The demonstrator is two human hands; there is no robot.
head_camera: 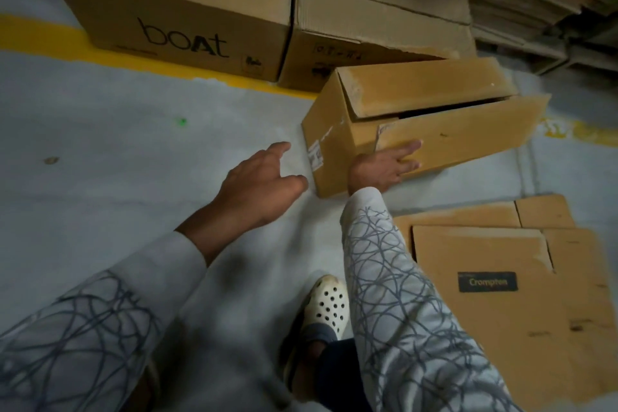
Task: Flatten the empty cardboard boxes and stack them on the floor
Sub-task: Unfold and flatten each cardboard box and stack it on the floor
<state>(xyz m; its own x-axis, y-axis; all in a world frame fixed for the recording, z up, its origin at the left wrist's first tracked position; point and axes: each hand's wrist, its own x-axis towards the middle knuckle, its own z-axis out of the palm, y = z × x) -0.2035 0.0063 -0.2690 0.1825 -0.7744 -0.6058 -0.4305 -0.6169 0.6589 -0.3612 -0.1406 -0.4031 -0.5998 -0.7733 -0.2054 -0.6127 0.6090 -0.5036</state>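
Box (418, 124) sits on the floor, centre-right of frame, flaps loose. My right hand (388, 165) lies flat on its near side, fingers straight, gripping nothing. My left hand (264, 184) hovers open, empty, just beside its left end. It looks light and stiff, so I'd take both ends. Flat stack (501, 278) waits lower right.

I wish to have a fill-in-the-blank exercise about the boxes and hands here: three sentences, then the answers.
The large box at the back bears the printed word ____.
The black label on the flattened cardboard reads ____.
The right hand touches the small box, while the left hand holds ____.
Missing words: boAt, Crompton, nothing.
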